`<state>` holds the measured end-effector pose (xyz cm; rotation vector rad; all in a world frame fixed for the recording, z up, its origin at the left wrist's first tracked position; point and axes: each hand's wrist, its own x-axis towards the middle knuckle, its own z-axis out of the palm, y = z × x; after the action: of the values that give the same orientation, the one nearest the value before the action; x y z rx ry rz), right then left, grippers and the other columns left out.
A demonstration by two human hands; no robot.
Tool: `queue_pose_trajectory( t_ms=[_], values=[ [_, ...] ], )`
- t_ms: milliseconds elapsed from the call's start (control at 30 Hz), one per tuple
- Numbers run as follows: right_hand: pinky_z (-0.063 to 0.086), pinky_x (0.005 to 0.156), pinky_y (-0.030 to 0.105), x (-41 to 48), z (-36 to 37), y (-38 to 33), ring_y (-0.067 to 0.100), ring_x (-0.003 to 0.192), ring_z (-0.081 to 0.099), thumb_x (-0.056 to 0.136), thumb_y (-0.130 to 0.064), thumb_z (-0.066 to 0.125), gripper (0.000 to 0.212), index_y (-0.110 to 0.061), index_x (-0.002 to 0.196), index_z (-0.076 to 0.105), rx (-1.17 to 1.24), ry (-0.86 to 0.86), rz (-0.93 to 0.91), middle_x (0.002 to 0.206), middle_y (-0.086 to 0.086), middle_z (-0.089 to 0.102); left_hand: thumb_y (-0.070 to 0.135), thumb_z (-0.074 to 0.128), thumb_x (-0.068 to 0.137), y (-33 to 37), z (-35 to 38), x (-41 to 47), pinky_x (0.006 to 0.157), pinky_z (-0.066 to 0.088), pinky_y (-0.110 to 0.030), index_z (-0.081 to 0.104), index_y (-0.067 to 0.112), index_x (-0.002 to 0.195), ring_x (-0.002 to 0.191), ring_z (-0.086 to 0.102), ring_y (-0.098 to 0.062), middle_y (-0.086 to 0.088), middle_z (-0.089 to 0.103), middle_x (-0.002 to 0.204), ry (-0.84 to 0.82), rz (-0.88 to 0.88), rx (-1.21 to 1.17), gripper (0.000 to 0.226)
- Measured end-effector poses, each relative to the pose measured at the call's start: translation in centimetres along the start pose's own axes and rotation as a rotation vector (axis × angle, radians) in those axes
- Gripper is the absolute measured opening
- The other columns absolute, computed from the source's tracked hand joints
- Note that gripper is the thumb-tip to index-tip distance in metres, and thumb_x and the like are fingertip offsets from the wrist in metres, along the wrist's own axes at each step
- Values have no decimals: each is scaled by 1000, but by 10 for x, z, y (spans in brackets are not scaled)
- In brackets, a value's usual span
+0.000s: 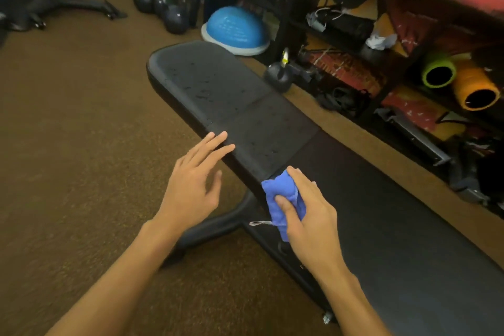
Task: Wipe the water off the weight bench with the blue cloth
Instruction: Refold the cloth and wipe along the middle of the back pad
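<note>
- A black machine base (41,8) lay on the brown carpet (81,131) at the far left, well apart from everything else.
- A cluster of dark kettlebells (169,5) stood at the back, left of a blue dome (236,30) that sat just beyond the far end of the weight bench (395,213).
- The left hand (191,185) was released, its fingers straight and spread, with the tips at the near edge of the bench pad; whether they touched it could not be told.
- Water drops (201,90) dotted the far pad, and nothing lay between them and the hands.
- The blue cloth (281,199) was bunched up at the near edge of the bench, by the seam between two pads, with a small loop (260,223) hanging from it.
- The right hand (308,210) was grasping the cloth, thumb on its near face and fingers wrapped over the top.
- A small black kettlebell (278,76) stood on the floor just beside the bench's far side.
- A dark shelf (291,8) ran along the right, holding a green roller (439,73) and an orange roller (474,90) side by side.
</note>
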<state>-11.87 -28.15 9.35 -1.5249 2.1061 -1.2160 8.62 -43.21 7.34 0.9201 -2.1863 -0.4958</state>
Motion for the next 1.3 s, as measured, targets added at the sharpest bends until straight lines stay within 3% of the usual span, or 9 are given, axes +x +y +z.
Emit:
queue_pose_trajectory(
  t_ms=[100,267,400,533,633,733,867,1067,1300],
  values=[
    [29,130,44,21,-16,7,5,155,33,107,-24,62,55,-21,160,44,16,-3,68,158,-19,41,15,65,99,22,-2,9,119,36,-50,57,32,144,157,31,-11,15,43,163,13,-112,25,49],
    [-7,133,39,41,-23,6,10,163,-12,111,-51,34,72,-20,170,7,-250,-54,36,178,-5,-3,25,63,102,48,-17,27,123,32,-53,54,36,149,157,29,-16,13,43,164,-128,-240,140,48],
    [0,132,40,28,-11,4,21,165,-3,105,-71,26,85,-19,171,8,-437,-108,25,179,3,0,20,61,103,45,-28,28,126,27,-51,41,39,159,161,17,-12,18,27,171,-268,-221,173,63],
    [-4,130,35,53,-6,6,20,165,0,112,-51,34,69,-18,170,13,-414,-105,46,179,3,6,18,62,102,33,-31,26,127,29,-49,42,39,159,160,21,-12,17,29,170,-278,-160,191,64],
    [0,134,38,78,4,-3,18,165,0,114,-41,38,64,-16,169,18,-332,-104,23,178,3,8,16,63,101,22,-32,31,121,38,-47,54,36,151,150,37,-16,15,43,163,-226,-92,186,55],
    [3,134,38,77,10,-14,11,164,-1,114,-38,41,61,-19,169,23,-319,-209,-129,178,-3,11,14,64,99,13,-30,35,115,42,-47,62,31,142,141,47,-15,13,52,153,-153,-44,186,46],
    [7,133,30,48,-7,-8,1,162,4,112,-33,50,62,-24,168,25,-344,-304,-281,177,-12,15,20,63,101,4,-23,43,119,37,-45,65,26,139,140,49,-14,11,56,151,-56,-4,201,38],
    [-2,131,25,80,-9,5,0,162,2,113,-37,45,60,-22,168,24,-376,-101,61,176,-11,13,29,60,103,2,-3,61,122,33,-47,70,23,130,142,49,-17,5,62,141,67,21,181,29],
    [8,134,33,56,-14,-5,2,162,8,112,-29,50,58,-24,167,30,-325,-315,-241,175,-15,19,30,58,105,-14,-6,63,127,29,-47,69,21,135,145,49,-18,3,60,146,29,111,130,33]
  ],
)
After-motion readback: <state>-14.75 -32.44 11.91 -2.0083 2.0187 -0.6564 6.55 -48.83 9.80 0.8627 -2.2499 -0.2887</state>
